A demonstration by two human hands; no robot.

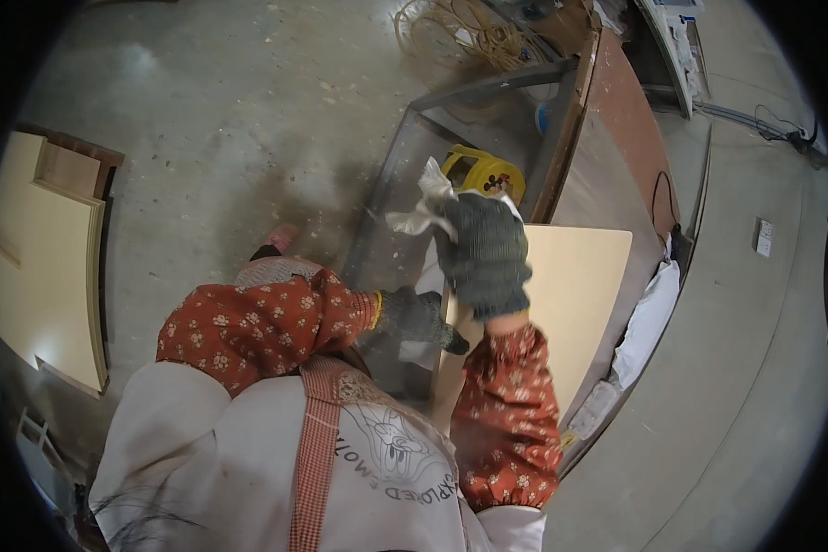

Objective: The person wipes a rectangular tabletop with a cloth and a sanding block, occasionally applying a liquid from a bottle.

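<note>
A pale cream board [575,285] lies in front of me on a work table. My right hand [485,253], in a dark grey knitted glove, is closed on a crumpled white cloth [423,207] above the board's far left part. The cloth's loose end sticks out to the left of the fingers. My left hand [412,316], gloved alike, grips the board's left edge, with a fingertip over its top face; its other fingers are partly hidden. Just beyond the right hand is a yellow plastic thing with a handle-like frame [501,175], partly covered by that hand.
The table's brown wooden side piece [575,120] runs away to the far right. White wrapped bundles [649,317] lie along its right edge. Coiled tan hose or cord [469,37] rests on the floor beyond. Several cream panels [41,267] are stacked at the left.
</note>
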